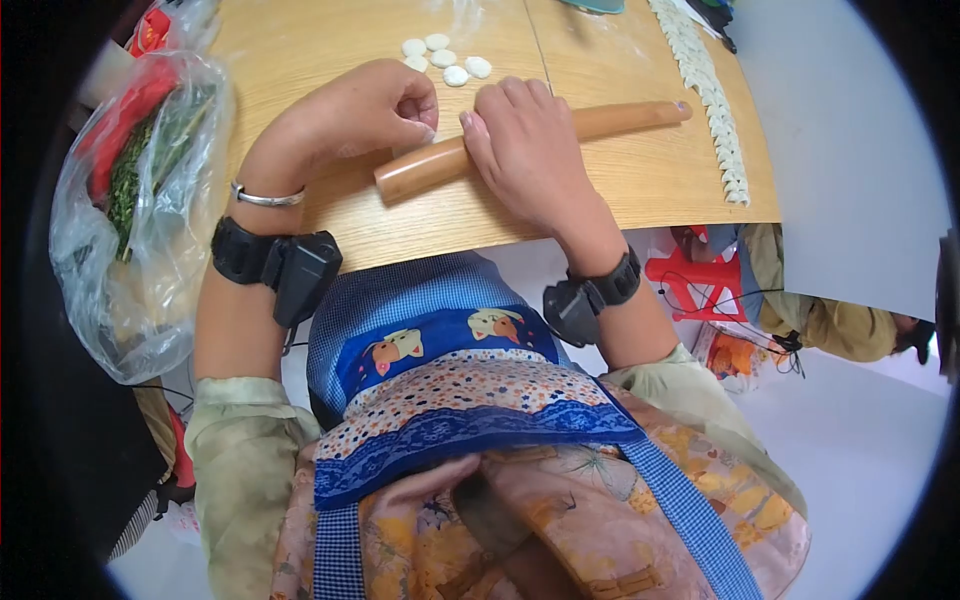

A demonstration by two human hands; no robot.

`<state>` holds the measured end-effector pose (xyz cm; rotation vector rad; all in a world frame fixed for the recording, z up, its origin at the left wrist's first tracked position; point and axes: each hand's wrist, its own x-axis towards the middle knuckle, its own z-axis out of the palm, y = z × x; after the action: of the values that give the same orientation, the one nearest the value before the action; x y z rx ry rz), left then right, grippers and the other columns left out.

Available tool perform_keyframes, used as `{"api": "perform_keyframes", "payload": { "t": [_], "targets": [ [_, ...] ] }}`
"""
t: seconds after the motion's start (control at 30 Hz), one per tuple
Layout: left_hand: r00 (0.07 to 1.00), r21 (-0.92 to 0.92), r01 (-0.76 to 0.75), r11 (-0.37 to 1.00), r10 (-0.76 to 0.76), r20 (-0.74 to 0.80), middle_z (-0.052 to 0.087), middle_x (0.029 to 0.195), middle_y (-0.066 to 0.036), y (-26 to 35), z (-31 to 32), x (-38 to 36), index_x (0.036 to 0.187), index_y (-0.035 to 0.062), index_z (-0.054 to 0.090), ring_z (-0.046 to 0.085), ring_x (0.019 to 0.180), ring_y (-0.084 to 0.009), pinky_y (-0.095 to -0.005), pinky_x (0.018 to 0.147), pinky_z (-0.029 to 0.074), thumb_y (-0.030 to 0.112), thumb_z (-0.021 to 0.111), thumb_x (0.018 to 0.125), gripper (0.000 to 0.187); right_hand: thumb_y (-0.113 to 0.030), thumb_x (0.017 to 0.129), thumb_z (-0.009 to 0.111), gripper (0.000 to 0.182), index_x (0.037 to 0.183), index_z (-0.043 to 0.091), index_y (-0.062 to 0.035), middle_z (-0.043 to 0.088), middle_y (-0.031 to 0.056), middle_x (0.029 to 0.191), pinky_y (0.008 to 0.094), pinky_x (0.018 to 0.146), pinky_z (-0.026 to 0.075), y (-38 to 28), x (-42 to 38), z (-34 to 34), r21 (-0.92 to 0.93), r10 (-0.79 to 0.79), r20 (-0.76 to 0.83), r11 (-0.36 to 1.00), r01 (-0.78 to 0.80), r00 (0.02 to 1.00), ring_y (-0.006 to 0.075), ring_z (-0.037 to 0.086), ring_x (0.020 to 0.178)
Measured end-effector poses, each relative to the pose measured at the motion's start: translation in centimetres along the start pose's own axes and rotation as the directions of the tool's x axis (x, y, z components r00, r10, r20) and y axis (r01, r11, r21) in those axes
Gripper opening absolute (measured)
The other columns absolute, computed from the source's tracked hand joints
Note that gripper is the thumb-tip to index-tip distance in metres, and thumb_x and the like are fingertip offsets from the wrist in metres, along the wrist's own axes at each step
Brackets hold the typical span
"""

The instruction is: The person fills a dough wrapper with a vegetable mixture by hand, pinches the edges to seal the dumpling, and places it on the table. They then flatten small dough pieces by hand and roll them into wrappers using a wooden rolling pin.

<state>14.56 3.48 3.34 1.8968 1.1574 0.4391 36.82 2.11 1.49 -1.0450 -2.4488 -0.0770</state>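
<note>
A smooth wooden rolling pin (634,119) lies at a slant near the table's front edge. My right hand (527,142) presses down on its middle, the fingers wrapped over it. Just beyond the pin's left end, my left hand (372,108) is curled with thumb and fingers pinched together. What it pinches is mostly hidden; a pale bit shows beside the thumb against the pin. Several small flattened dough pieces (443,59) lie past my hands. At the table's right side runs a long row of folded dumplings (712,95).
The wooden table (610,185) has a seam across it and flour traces. A clear plastic bag (165,225) with greens and something red hangs at the left. Under the table's right side are a red stool (700,285), cables and another person's legs (840,325).
</note>
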Motion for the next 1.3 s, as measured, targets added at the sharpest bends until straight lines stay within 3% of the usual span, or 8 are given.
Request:
{"api": "perform_keyframes", "payload": {
  "t": [0.17, 0.37, 0.53, 0.73, 1.07, 1.17, 1.23, 1.3],
  "targets": [
    [0.999, -0.076, 0.028, 0.997, -0.029, -0.014, 0.064, 0.079, -0.002, -0.5, -0.1, 0.1, 0.089, -0.0021, 0.066, 0.056, 0.074, -0.0086, -0.0252, 0.070, 0.048, 0.008, 0.068, 0.086, 0.011, -0.026, 0.093, 0.059, 0.022, 0.096, 0.062, -0.0040, 0.063, 0.0126, 0.091, 0.0465, 0.076, 0.043, 0.3, 2.1, 1.2, -0.019, 0.022, -0.022, 1.000, -0.023, 1.000, 0.0313, 0.057, 0.089],
    [1.000, 0.036, -0.023, 0.999, 0.023, -0.001, 0.062, 0.078, 0.000, -0.4, -0.4, 0.0, 0.088, -0.0021, 0.064, 0.055, 0.073, -0.0080, -0.0245, 0.068, 0.047, 0.009, 0.066, 0.086, 0.012, -0.026, 0.094, 0.058, 0.021, 0.093, 0.058, -0.0045, 0.059, 0.0134, 0.091, 0.0462, 0.083, 0.041, -0.4, -1.0, -1.5, 0.073, 0.006, 0.071, 0.997, -0.012, 0.997, 0.0326, 0.054, 0.090],
    [0.998, -0.215, 0.021, 0.976, -0.007, 0.064, 0.060, 0.075, 0.001, -0.3, -0.1, -0.5, 0.089, 0.0010, 0.064, 0.053, 0.066, -0.0055, -0.0228, 0.056, 0.044, 0.011, 0.067, 0.084, 0.011, -0.024, 0.092, 0.060, 0.020, 0.090, 0.054, -0.0043, 0.054, 0.0153, 0.091, 0.0447, 0.084, 0.037, -0.6, -3.4, -2.7, 0.178, -0.004, 0.074, 0.984, -0.009, 0.997, 0.0339, 0.051, 0.091],
    [0.988, -0.143, 0.122, 0.982, -0.106, 0.113, 0.063, 0.076, 0.001, 0.4, -0.4, -0.4, 0.091, 0.0021, 0.065, 0.053, 0.061, -0.0052, -0.0227, 0.052, 0.044, 0.009, 0.066, 0.086, 0.008, -0.023, 0.092, 0.060, 0.019, 0.093, 0.057, -0.0046, 0.056, 0.0134, 0.088, 0.0453, 0.082, 0.038, -0.6, -1.8, -1.4, 0.093, -0.001, 0.004, 0.996, 0.001, 1.000, 0.0327, 0.053, 0.088],
    [0.993, -0.147, 0.086, 0.985, -0.072, 0.097, 0.057, 0.073, 0.002, -0.1, -0.3, -0.2, 0.088, 0.0021, 0.062, 0.051, 0.062, -0.0059, -0.0226, 0.053, 0.043, 0.009, 0.064, 0.089, 0.008, -0.025, 0.093, 0.058, 0.023, 0.098, 0.062, -0.0033, 0.065, 0.0137, 0.094, 0.0485, 0.080, 0.045, 0.1, 2.2, 0.9, 0.015, 0.028, 0.037, 0.999, -0.029, 0.999, 0.0331, 0.060, 0.095],
    [0.996, -0.127, 0.060, 0.990, -0.051, 0.073, 0.056, 0.073, 0.002, -0.5, -0.4, -0.1, 0.087, 0.0020, 0.061, 0.050, 0.066, -0.0056, -0.0226, 0.057, 0.042, 0.009, 0.064, 0.088, 0.007, -0.026, 0.093, 0.059, 0.022, 0.096, 0.062, -0.0042, 0.063, 0.0129, 0.091, 0.0475, 0.080, 0.044, -0.4, 0.3, -0.1, 0.017, 0.016, 0.032, 1.000, -0.016, 0.999, 0.0329, 0.058, 0.091],
    [0.996, 0.035, -0.040, 0.999, 0.037, 0.086, 0.056, 0.074, 0.003, -0.8, -0.7, 0.0, 0.087, 0.0018, 0.061, 0.050, 0.068, -0.0058, -0.0227, 0.061, 0.042, 0.008, 0.063, 0.087, 0.007, -0.027, 0.092, 0.060, 0.022, 0.093, 0.060, -0.0049, 0.059, 0.0126, 0.088, 0.0461, 0.082, 0.041, -0.8, -1.2, -1.3, 0.053, 0.008, 0.063, 0.999, -0.011, 0.998, 0.0321, 0.055, 0.088],
    [0.995, 0.010, -0.069, 0.998, 0.069, 0.076, 0.056, 0.073, 0.003, -0.7, -0.7, -0.1, 0.087, 0.0015, 0.062, 0.050, 0.069, -0.0061, -0.0232, 0.062, 0.043, 0.008, 0.064, 0.085, 0.007, -0.027, 0.092, 0.060, 0.022, 0.092, 0.059, -0.0052, 0.057, 0.0123, 0.087, 0.0456, 0.083, 0.039, -0.8, -2.6, -1.9, 0.095, -0.012, 0.044, 0.995, 0.008, 0.999, 0.0316, 0.053, 0.087]
  ]
}}
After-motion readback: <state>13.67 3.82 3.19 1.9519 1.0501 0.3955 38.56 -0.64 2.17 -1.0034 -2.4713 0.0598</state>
